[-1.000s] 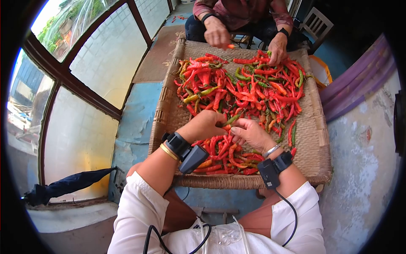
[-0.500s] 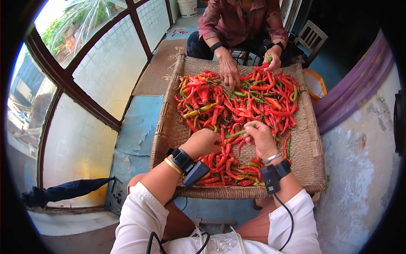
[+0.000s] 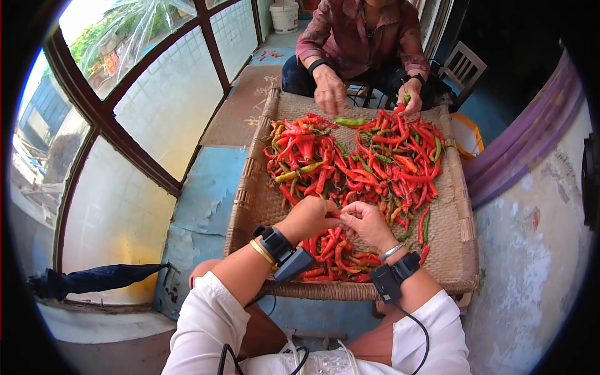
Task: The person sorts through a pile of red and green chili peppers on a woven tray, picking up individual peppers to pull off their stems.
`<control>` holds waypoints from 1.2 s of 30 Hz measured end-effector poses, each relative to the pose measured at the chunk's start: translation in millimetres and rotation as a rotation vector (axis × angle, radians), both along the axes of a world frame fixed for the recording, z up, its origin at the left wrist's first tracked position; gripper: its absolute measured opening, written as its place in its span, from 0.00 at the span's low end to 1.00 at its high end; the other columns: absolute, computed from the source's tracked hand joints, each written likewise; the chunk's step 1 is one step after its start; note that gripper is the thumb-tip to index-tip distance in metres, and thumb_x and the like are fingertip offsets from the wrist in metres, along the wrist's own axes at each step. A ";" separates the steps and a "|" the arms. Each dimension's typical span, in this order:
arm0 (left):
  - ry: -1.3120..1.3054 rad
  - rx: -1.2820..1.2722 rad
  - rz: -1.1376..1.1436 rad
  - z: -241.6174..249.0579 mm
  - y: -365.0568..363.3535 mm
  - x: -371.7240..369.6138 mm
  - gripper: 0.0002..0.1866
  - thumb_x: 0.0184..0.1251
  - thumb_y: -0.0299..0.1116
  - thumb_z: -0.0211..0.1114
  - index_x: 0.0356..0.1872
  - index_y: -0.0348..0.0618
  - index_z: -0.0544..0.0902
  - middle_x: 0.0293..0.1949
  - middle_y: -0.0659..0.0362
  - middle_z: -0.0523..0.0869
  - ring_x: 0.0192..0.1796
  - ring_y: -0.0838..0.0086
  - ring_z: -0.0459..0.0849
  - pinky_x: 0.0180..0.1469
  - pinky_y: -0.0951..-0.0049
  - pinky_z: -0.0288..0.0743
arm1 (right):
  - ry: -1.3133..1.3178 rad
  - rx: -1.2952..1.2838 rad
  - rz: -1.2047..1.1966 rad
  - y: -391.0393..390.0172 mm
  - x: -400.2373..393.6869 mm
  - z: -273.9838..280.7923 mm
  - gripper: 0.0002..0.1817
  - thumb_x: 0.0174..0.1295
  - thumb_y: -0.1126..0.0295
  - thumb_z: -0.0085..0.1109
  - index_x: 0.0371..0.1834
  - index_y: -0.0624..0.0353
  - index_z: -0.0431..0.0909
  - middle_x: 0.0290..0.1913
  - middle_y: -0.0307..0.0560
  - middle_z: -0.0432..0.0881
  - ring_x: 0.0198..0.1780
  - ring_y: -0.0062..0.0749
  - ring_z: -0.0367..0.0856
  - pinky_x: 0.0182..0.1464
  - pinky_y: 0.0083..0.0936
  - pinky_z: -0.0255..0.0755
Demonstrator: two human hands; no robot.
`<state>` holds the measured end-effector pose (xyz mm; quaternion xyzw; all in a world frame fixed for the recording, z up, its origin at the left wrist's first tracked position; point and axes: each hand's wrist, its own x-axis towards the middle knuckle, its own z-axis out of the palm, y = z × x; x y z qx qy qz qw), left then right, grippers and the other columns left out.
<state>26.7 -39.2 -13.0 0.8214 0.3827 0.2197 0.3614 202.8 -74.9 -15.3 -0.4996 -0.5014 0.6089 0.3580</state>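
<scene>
My left hand is closed around a red chili pepper, most of it hidden by the fingers. My right hand, thumb and fingers pinched, meets it at the pepper's end. Both hands are just above a shallow woven basket tray. Below them lies a small pile of red chilies by the near rim. Beyond them a larger heap of red, green and yellowish chilies covers the far half.
Across the tray sits a person; one hand hovers over a green chili, the other holds chilies. A folded dark umbrella lies at left by the windows. A purple curtain and a yellow-rimmed bucket are at right.
My right hand has moved down and left to meet my left hand; the green chili between them is out of sight. The other person's hand has lifted off the heap.
</scene>
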 end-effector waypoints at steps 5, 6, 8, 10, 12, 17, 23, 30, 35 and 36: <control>0.030 -0.050 -0.068 6.9 -1.8 1.0 0.11 0.51 0.35 0.66 0.30 0.38 0.80 0.20 0.51 0.78 0.22 0.65 0.77 0.28 0.71 0.70 | 0.128 0.004 -0.140 4.0 6.8 2.0 0.04 0.58 0.71 0.55 0.31 0.59 0.74 0.21 0.36 0.76 0.19 0.14 0.72 0.19 0.10 0.64; 0.078 -0.056 -0.065 7.0 -0.4 0.1 0.11 0.51 0.35 0.65 0.30 0.38 0.80 0.21 0.50 0.78 0.23 0.63 0.77 0.28 0.70 0.70 | 0.128 0.005 -0.140 6.2 10.2 5.1 0.04 0.58 0.71 0.55 0.31 0.59 0.74 0.21 0.36 0.76 0.19 0.14 0.72 0.19 0.10 0.64; 0.127 -0.062 -0.061 3.8 1.8 -1.7 0.11 0.52 0.35 0.64 0.31 0.37 0.80 0.21 0.49 0.78 0.24 0.61 0.78 0.29 0.69 0.71 | 0.144 0.012 -0.257 11.0 20.4 13.0 0.04 0.58 0.70 0.53 0.32 0.58 0.73 0.21 0.38 0.76 0.19 0.16 0.72 0.20 0.12 0.67; 0.108 -0.019 -0.042 -5.4 5.3 -3.9 0.11 0.54 0.36 0.62 0.31 0.38 0.80 0.23 0.49 0.79 0.28 0.60 0.79 0.31 0.67 0.71 | 0.212 0.051 -0.400 17.5 32.4 12.9 0.04 0.59 0.69 0.53 0.33 0.58 0.73 0.22 0.38 0.76 0.20 0.16 0.72 0.21 0.14 0.68; 0.152 -0.006 -0.020 -13.8 7.1 -6.1 0.11 0.53 0.37 0.61 0.30 0.39 0.81 0.24 0.50 0.80 0.30 0.59 0.80 0.33 0.64 0.72 | 0.407 0.075 -0.511 23.3 44.3 11.3 0.06 0.59 0.68 0.52 0.36 0.57 0.72 0.26 0.39 0.78 0.24 0.19 0.76 0.23 0.16 0.71; 0.278 -0.037 -0.075 -27.3 2.6 -7.1 0.13 0.53 0.37 0.62 0.37 0.42 0.80 0.29 0.48 0.81 0.35 0.56 0.80 0.36 0.63 0.73 | 0.464 -0.144 -0.457 20.8 43.5 -6.6 0.13 0.60 0.65 0.53 0.45 0.58 0.67 0.33 0.44 0.79 0.31 0.27 0.80 0.27 0.21 0.75; 0.282 -0.105 -0.129 -37.4 -4.7 -2.2 0.17 0.55 0.37 0.59 0.45 0.41 0.77 0.33 0.46 0.80 0.38 0.53 0.79 0.40 0.60 0.72 | 0.062 -0.344 0.019 9.8 15.5 -17.8 0.18 0.58 0.65 0.54 0.49 0.60 0.71 0.36 0.38 0.77 0.36 0.20 0.76 0.35 0.19 0.73; 0.344 -0.006 -0.170 -40.6 -2.8 -3.1 0.16 0.52 0.37 0.60 0.41 0.41 0.78 0.32 0.46 0.80 0.37 0.53 0.79 0.39 0.60 0.72 | -0.228 -0.206 0.350 0.0 6.6 -15.2 0.16 0.59 0.67 0.52 0.48 0.62 0.73 0.34 0.36 0.77 0.34 0.17 0.72 0.34 0.16 0.68; 0.388 -0.015 -0.216 -42.8 -4.6 -2.7 0.12 0.51 0.37 0.59 0.35 0.41 0.79 0.29 0.47 0.80 0.35 0.54 0.79 0.38 0.58 0.71 | -0.242 -0.273 0.381 2.6 9.6 -27.8 0.17 0.61 0.65 0.49 0.52 0.60 0.71 0.37 0.34 0.77 0.35 0.16 0.74 0.34 0.15 0.69; 0.405 -0.004 -0.222 -44.1 -5.8 -2.8 0.13 0.51 0.37 0.58 0.35 0.42 0.79 0.28 0.47 0.80 0.35 0.54 0.79 0.38 0.58 0.71 | -0.213 -0.267 0.358 2.6 9.8 -31.8 0.16 0.60 0.65 0.50 0.50 0.59 0.72 0.33 0.33 0.77 0.32 0.15 0.73 0.32 0.15 0.68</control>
